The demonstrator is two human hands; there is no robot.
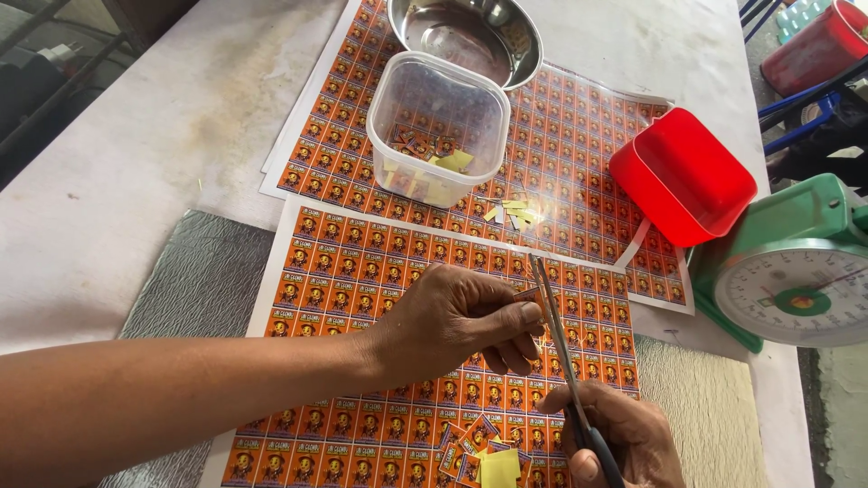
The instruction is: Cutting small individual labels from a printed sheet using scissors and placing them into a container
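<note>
Left hand [461, 321] pinches 1 small orange label [527, 295] over the printed label sheet [362, 271]. Right hand [615, 438], closed around scissors [565, 361], sits at the frame's bottom edge; bare table [181, 136] lies left.

Head camera looks steeply down, close over table [136, 163].

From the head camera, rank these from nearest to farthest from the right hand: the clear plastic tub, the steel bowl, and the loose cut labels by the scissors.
Measured from the right hand:
1. Loose cut labels, just to its left at the bottom edge.
2. Clear plastic tub, up the table on the far label sheet.
3. Steel bowl, behind the tub at the top edge.
</note>
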